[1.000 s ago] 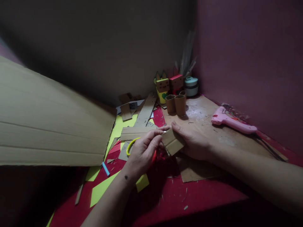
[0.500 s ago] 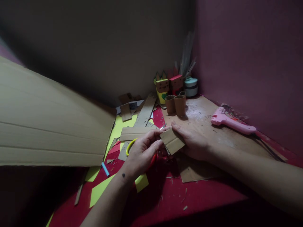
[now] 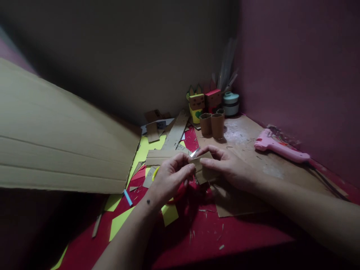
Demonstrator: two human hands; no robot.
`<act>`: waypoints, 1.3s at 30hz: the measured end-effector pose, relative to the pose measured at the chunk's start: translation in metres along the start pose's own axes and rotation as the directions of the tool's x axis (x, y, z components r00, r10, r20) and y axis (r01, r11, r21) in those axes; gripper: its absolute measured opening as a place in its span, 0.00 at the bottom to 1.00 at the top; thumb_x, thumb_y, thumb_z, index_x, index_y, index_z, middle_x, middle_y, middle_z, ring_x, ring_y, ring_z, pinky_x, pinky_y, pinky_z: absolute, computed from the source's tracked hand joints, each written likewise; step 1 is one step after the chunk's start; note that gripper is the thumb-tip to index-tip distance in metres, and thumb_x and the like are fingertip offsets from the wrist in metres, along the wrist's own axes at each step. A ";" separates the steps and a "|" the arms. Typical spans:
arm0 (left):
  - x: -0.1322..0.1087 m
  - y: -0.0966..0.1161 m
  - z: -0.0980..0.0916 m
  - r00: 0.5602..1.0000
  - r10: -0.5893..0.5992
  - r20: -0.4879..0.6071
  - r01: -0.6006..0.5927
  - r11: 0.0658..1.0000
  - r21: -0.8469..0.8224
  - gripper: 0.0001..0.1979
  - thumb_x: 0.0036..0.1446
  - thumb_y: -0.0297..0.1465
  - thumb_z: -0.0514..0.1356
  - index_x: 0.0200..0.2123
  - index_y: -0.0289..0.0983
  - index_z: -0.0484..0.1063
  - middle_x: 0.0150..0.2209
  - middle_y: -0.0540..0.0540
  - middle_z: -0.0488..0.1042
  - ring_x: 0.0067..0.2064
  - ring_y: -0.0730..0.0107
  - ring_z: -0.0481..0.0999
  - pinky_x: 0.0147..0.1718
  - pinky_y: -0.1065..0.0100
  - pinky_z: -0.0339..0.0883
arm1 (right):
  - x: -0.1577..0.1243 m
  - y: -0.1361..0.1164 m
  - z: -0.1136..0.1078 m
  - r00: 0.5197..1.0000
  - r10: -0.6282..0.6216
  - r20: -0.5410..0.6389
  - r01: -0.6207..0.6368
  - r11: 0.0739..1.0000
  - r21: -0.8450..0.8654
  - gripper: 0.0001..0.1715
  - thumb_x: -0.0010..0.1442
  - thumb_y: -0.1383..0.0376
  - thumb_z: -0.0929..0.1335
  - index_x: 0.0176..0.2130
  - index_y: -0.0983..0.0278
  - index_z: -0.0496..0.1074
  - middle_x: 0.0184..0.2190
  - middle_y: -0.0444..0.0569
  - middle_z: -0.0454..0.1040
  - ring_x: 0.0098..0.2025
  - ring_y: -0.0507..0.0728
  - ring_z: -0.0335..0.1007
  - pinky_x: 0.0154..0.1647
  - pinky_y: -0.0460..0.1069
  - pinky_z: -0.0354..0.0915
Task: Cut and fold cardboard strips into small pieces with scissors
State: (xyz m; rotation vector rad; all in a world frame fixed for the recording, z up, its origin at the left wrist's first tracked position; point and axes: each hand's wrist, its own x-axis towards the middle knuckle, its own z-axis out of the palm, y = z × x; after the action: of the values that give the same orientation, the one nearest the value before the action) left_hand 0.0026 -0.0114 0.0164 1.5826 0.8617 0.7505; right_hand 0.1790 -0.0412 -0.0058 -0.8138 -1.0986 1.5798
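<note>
Between my two hands is a small rectangular piece of cardboard (image 3: 207, 175). My left hand (image 3: 173, 176) pinches its left edge between thumb and fingers. On the other side my right hand (image 3: 229, 165) grips it, thumb across its face and fingers along the top edge. A pair of scissors with a yellow handle (image 3: 154, 173) lies partly hidden behind my left hand; a shiny metal tip (image 3: 194, 153) shows just past my fingers. Something red (image 3: 180, 195) sits below my left hand, mostly covered. Under my right forearm lies a larger flat cardboard sheet (image 3: 236, 202).
A big cardboard panel (image 3: 67, 146) stands at the left. Behind my hands are short cardboard tubes (image 3: 217, 126), decorated figures (image 3: 197, 107) and a pale blue pot (image 3: 231, 104). A pink glue gun (image 3: 281, 147) lies at right. Yellow paper scraps (image 3: 120, 223) and cardboard strips (image 3: 176, 129) cover the left side.
My right hand has shifted its hold, its thumb now over the front of the cardboard piece, which is turned and more covered. The whole view has shifted slightly.
</note>
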 end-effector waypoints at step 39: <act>0.006 -0.001 -0.018 0.981 0.008 -0.194 -0.037 0.988 -0.148 0.14 0.53 0.35 0.63 0.41 0.34 0.73 0.35 0.45 0.75 0.27 0.75 0.70 0.27 0.70 0.65 | 0.006 0.006 -0.003 0.976 -0.113 -0.186 0.114 0.993 -0.006 0.10 0.51 0.64 0.71 0.29 0.61 0.64 0.24 0.41 0.65 0.25 0.51 0.60 0.27 0.48 0.58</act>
State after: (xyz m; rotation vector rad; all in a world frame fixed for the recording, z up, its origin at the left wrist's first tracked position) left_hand -0.0091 0.0033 0.0185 1.4030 0.9053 0.9750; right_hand 0.1780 -0.0356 -0.0126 -0.8617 -0.9882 1.3817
